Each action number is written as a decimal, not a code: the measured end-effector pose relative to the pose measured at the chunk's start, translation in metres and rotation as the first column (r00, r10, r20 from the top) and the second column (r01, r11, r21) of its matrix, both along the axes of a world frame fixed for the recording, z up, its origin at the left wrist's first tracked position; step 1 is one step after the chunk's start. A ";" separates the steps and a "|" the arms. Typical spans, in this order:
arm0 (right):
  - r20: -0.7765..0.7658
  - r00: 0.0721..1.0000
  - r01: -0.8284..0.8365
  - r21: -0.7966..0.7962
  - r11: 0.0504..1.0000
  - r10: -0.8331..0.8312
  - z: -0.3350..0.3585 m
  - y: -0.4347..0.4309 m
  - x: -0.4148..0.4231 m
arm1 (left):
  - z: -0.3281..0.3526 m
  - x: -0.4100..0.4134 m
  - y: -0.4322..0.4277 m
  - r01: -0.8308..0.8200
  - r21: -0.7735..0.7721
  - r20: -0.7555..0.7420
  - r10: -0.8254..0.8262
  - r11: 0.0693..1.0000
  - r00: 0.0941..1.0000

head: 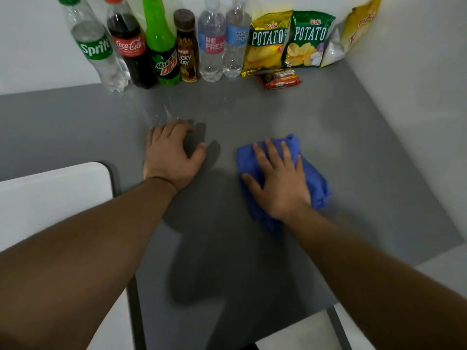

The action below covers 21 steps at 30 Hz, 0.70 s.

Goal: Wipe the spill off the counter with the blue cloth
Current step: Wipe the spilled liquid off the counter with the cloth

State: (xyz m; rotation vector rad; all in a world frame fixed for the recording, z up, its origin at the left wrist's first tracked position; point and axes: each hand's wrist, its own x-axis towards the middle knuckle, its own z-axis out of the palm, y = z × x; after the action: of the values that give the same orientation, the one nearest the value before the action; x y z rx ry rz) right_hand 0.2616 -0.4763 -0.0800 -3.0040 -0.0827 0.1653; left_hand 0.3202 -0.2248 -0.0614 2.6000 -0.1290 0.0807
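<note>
Right hand [278, 180] pressed flat on the blue cloth [313, 178], fingers spread, palm down, pinning it to the counter [366, 173] rather than gripping it. Left hand [171, 155] beside it, well apart from the cloth, fingers open and fingertips resting on the bare grey surface, holding nothing. Further out, faint clear droplets and a wet sheen [161, 113] just beyond the left fingertips, with a few more specks [225, 98] toward the bottles; hard to tell how far the spill runs. Cloth near the wet patch but not on it, so most of the wiping probably left to do. Risk here: bunched cloth smearing water sideways instead of lifting it, or a flat palm sliding off the cloth mid-stroke. Left fingers close enough to the wet to drag it around. At the back, against the wall, a row of bottles [161, 46] and chip bags [267, 41], with a small red packet [279, 79] nearest the open counter. A long forward stroke likely to knock a bottle over or soak that packet.
</note>
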 end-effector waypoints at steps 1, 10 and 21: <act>-0.004 1.000 -0.028 0.013 1.000 0.028 -0.001 0.018 -0.018 | 0.002 -0.002 0.001 0.001 -0.011 -0.004 -0.001 1.000 1.000; -0.033 0.962 -0.266 0.110 0.958 0.271 -0.004 0.115 -0.131 | 0.011 -0.072 -0.007 0.003 -0.145 -0.022 -0.006 0.989 1.000; -0.045 0.999 -0.003 0.039 0.999 0.004 0.004 -0.015 -0.133 | -0.006 -0.158 0.003 0.126 -0.120 0.037 -0.123 0.985 0.992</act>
State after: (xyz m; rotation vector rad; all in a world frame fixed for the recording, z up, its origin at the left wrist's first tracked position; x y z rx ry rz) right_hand 0.1286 -0.4917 -0.0758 -2.9594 -0.0858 0.2289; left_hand 0.1620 -0.2222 -0.0677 2.4632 -0.2880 0.0792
